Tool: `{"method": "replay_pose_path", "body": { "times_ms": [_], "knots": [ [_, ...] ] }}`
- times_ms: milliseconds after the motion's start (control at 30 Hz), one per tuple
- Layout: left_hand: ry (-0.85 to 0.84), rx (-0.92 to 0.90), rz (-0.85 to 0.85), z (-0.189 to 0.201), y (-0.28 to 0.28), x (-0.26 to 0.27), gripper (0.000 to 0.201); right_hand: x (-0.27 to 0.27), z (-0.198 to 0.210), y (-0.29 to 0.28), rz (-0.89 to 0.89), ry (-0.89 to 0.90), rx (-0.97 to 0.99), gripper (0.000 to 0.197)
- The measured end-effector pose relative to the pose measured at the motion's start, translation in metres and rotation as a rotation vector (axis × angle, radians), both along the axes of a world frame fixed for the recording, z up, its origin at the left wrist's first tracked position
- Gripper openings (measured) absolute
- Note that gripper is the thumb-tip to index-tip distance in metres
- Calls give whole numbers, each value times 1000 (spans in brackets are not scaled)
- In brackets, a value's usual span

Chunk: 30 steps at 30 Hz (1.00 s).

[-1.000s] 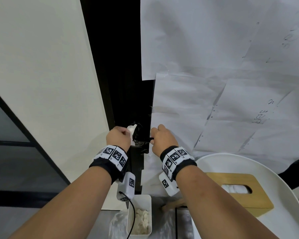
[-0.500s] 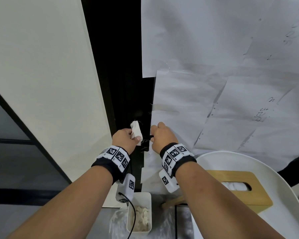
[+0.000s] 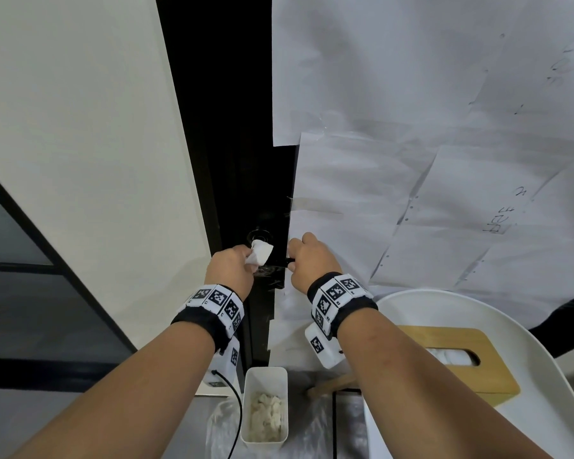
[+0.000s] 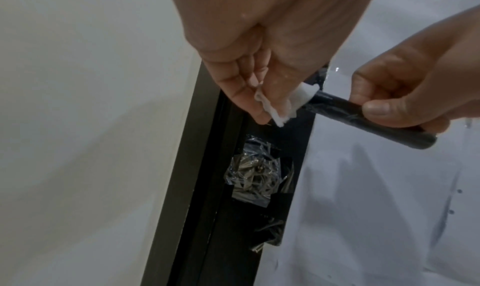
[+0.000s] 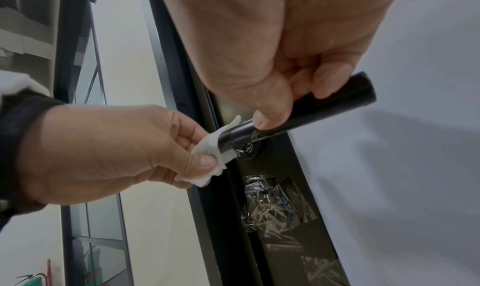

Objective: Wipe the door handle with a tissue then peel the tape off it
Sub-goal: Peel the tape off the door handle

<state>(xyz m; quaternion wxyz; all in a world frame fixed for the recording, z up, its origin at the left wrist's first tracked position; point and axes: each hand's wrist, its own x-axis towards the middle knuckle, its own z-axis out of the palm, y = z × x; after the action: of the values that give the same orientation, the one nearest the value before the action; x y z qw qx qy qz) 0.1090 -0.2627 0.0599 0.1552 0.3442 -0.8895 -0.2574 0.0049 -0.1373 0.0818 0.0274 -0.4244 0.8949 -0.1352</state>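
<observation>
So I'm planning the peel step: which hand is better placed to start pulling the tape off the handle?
Probably the right hand: its thumb and fingers already grip the door handle where wrinkled clear tape wraps it. The left hand is busy pinching the tissue.

You have a white round table at your lower right, its curved rim close to the paper-covered door; on it lies a wooden tissue box, near the table's left edge, with white tissue showing in its oval slot; left of the table, on the floor, stands a white bin holding crumpled white scraps, with clear plastic sheet lying around its base.
</observation>
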Motion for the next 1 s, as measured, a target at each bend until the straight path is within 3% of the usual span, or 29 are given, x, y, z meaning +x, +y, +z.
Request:
{"method": "replay_pose_path", "body": {
  "times_ms": [133,533,600,667,733,833,933,1000],
  "knots": [
    [98,75,51,8,0,5,22,0,-1,1,2,3,-8,13],
    [128,454,102,16,0,-5,39,1,-1,1,7,9,-20,13],
    [132,398,132,17,-4,-3,44,1,0,1,7,7,-25,12],
    [74,228,142,20,-3,-1,46,1,0,1,6,5,-28,11],
    [66,114,134,20,-3,-3,33,2,0,2,3,2,-35,9],
    [129,90,101,21,2,-9,21,2,-1,2,-1,-3,-42,9],
    [111,67,58,21,6,-17,44,2,0,1,-5,-1,-45,11],
    [113,71,76,21,4,-21,45,3,0,2,-7,-1,-44,12]
  ]
}}
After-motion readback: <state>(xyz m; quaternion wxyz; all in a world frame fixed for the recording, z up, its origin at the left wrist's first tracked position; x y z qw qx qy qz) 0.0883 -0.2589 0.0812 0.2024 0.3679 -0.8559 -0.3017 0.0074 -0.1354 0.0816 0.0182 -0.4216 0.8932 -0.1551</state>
